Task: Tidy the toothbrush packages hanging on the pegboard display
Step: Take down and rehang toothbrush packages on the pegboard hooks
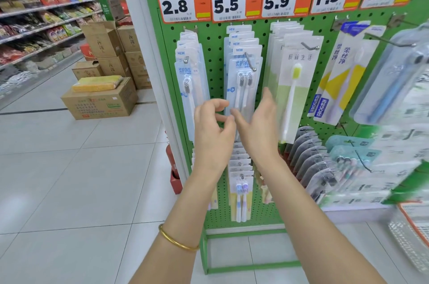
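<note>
A green pegboard (213,61) carries rows of hanging toothbrush packages. The middle stack, two-brush packs (243,79) marked NEW, hangs on a hook under the 5.5 price tag. My left hand (212,128) is at the lower left edge of this stack, fingers curled, fingertips near the pack's edge. My right hand (257,126) is at its lower right edge, fingers straight and blurred. Whether either hand touches the pack I cannot tell. A single-brush stack (188,79) hangs to the left and a green-brush stack (294,79) to the right.
More packs hang lower on the board (240,188) and to the right (336,79), with a protruding hook (390,42). Price tags (183,5) line the top. Cardboard boxes (99,100) stand on the tiled floor at left, beside stocked shelves (41,17). A basket (413,232) sits low right.
</note>
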A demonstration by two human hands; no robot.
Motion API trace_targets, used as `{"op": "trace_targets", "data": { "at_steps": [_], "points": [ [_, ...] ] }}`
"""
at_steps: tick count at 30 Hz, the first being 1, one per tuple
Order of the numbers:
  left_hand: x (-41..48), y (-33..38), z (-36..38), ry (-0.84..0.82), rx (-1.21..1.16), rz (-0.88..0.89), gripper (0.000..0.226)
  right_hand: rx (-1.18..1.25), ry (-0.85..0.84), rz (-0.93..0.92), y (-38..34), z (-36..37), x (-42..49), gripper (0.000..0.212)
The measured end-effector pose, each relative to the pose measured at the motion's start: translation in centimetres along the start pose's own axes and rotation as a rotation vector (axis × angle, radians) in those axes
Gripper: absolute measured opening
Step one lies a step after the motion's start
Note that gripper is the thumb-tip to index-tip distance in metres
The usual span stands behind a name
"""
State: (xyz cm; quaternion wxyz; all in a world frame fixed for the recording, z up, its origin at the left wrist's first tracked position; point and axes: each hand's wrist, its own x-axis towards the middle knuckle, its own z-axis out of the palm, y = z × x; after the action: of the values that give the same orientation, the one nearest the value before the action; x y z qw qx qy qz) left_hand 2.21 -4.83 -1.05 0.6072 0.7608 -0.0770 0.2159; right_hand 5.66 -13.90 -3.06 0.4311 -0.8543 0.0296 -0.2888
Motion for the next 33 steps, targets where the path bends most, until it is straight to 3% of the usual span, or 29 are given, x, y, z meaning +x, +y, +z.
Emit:
{"op": "trace_targets", "data": {
  "at_steps": [5, 9, 15, 21, 24, 33],
  "points": [
    [0.5, -0.1, -0.3, -0.045, 0.022, -0.001, 0.028, 0.016, -0.014, 0.091, -0.4, 1.0, 1.1, 0.094],
    [0.6, -0.1, -0.4, -0.056, 0.024, -0.006, 0.035, 0.003, -0.003, 0.118, -0.5, 1.5, 1.5, 0.090],
    [0.6, -0.3, -0.6, -0.048, 0.021, -0.023, 0.027, -0.042, 0.066, 0.072, -0.1, 1.8, 1.3, 0.046],
    [0.4, -0.3, -0.6, -0.037, 0.022, -0.027, 0.028, 0.108, 0.016, 0.043, 0.5, 1.3, 0.9, 0.007],
    [0.3, -0.3, -0.5, -0.031, 0.028, -0.032, 0.026, 0.172, -0.013, 0.031, 0.6, 0.9, 0.3, 0.016],
    [-0.4, 0.0, -0.4, -0.015, 0.014, -0.040, 0.026, 0.264, -0.041, 0.031, 0.6, -0.7, -1.5, 0.015]
  ]
}}
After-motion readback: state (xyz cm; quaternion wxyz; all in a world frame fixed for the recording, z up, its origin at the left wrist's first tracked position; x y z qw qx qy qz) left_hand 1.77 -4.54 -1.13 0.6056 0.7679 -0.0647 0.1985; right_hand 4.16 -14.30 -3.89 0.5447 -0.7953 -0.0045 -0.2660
